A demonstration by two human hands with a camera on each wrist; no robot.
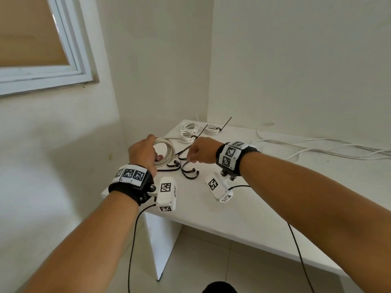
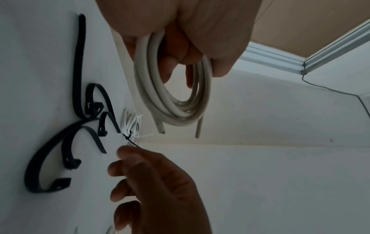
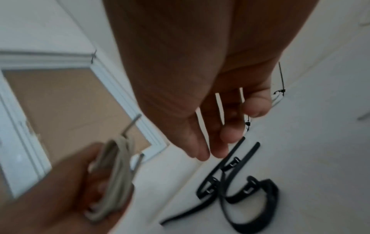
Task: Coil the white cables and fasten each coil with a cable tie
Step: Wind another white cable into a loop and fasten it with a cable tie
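My left hand [image 1: 141, 153] grips a coil of off-white cable [image 1: 170, 149] and holds it upright above the table's left corner; in the left wrist view the coil [image 2: 180, 116] hangs from my fingers with both cut ends free. My right hand [image 1: 197, 152] hovers just right of the coil with its fingers straight and empty, and its fingertips [image 3: 202, 153] point down at several loose black cable ties [image 1: 188, 172] on the white table [image 1: 254, 197]. The ties [image 3: 272, 190] lie curled and overlapping.
Two small white coils [image 1: 189, 130] [image 1: 212, 129], each bound with a black tie, lie at the table's back corner. Loose white cables [image 1: 317, 145] trail along the wall on the right. The table's left edge is under my left wrist. A window frame [image 1: 74, 60] is on the left wall.
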